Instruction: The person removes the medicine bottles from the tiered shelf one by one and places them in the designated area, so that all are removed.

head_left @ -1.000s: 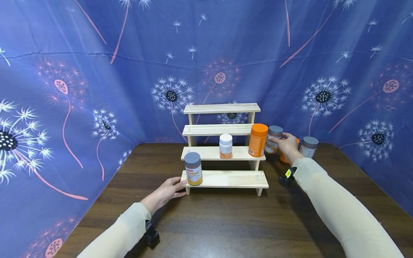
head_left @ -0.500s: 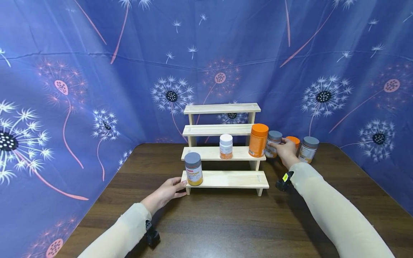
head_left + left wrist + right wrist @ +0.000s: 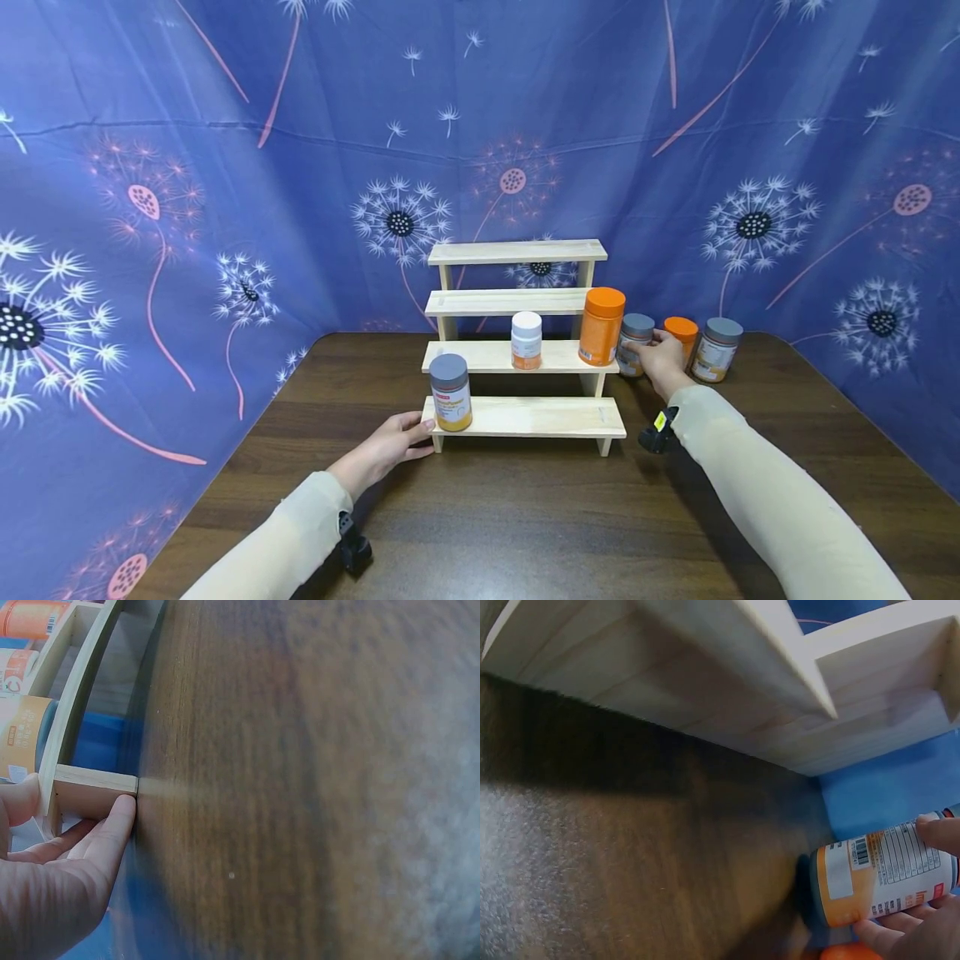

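My right hand (image 3: 663,363) grips a grey-lidded supplement bottle (image 3: 637,327) just right of the stepped wooden shelf (image 3: 536,417). In the right wrist view, thumb and fingers lie on opposite sides of this bottle's label (image 3: 907,862); its base is close to the tabletop, and contact is hard to tell. My left hand (image 3: 385,452) holds the left end of the lowest step, thumb at the board and fingertips against the leg (image 3: 94,791). Next to that thumb, another grey-lidded bottle (image 3: 450,396) stands on the lowest step.
On the second step stand a small white bottle (image 3: 526,342) and a large orange bottle (image 3: 601,327). Right of my right hand are an orange-lidded bottle (image 3: 681,332) and a grey-lidded bottle (image 3: 716,350) on the brown table (image 3: 510,517). A blue curtain (image 3: 300,208) hangs behind.
My right hand has lowered the grey-lidded bottle and drawn it slightly toward me, uncovering the orange-lidded bottle behind the hand. My left hand has stayed at the shelf.
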{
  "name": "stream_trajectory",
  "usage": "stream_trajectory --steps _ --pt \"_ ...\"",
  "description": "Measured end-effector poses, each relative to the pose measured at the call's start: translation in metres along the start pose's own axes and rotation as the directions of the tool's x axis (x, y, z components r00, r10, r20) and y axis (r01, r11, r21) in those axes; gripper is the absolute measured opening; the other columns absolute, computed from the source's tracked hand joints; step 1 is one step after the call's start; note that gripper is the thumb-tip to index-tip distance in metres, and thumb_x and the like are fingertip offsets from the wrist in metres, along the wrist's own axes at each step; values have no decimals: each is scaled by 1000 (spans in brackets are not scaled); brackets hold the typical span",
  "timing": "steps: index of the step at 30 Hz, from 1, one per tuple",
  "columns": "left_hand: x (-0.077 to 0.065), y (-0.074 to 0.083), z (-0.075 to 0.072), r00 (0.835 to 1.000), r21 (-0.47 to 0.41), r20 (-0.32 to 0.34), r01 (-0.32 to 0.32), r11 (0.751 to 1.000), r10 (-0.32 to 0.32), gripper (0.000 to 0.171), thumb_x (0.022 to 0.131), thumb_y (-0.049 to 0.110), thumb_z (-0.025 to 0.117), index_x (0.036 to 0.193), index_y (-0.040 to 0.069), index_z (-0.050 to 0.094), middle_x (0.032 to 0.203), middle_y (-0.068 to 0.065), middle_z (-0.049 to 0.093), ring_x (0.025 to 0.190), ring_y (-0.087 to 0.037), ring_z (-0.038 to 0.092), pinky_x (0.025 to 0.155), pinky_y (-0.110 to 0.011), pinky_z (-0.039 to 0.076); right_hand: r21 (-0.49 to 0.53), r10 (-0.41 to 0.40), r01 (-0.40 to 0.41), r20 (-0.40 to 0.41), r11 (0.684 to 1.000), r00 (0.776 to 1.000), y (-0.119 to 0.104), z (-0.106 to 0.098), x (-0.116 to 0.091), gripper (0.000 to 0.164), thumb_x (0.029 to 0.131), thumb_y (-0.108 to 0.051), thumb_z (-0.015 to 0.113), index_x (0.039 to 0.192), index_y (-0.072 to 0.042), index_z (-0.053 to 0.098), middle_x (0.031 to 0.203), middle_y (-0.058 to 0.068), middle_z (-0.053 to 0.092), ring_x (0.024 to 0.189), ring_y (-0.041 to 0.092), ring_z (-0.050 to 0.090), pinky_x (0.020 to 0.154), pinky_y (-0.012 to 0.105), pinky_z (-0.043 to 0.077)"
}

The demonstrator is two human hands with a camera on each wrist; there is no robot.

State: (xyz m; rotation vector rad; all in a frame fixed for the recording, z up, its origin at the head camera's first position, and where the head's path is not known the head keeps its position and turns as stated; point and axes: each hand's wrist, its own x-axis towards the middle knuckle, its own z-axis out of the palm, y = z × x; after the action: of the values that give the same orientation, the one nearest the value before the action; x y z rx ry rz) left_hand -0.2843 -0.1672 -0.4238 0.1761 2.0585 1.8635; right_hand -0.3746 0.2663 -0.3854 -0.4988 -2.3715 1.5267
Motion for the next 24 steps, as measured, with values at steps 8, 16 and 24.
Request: stream_trajectory --steps 8,16,24 --pt "1 0 0 1000 -8 -5 7 1000 -7 47 103 14 45 140 -14 34 134 -29 49 122 -29 51 104 -43 51 42 4 -4 -6 999 1000 4 5 1 69 94 -16 63 150 3 26 145 28 42 133 39 42 112 50 42" --pt "1 1 1 1000 -9 -10 12 1000 -13 47 103 14 46 141 -13 34 136 -29 48 123 -29 50 103 -42 52 54 11 -10 -20 998 1000 4 8 2 67 93 -15 63 148 4 30 143 28 44 130 37 44 112 48 41" --pt "0 0 0 1000 -3 -1 9 1000 -9 48 104 15 45 140 -14 34 135 -29 47 124 -31 49 104 -43 51 44 8 -7 -18 999 1000 3 8 -1 68 93 -15 63 148 4 29 144 28 42 133 40 42 114 50 39"
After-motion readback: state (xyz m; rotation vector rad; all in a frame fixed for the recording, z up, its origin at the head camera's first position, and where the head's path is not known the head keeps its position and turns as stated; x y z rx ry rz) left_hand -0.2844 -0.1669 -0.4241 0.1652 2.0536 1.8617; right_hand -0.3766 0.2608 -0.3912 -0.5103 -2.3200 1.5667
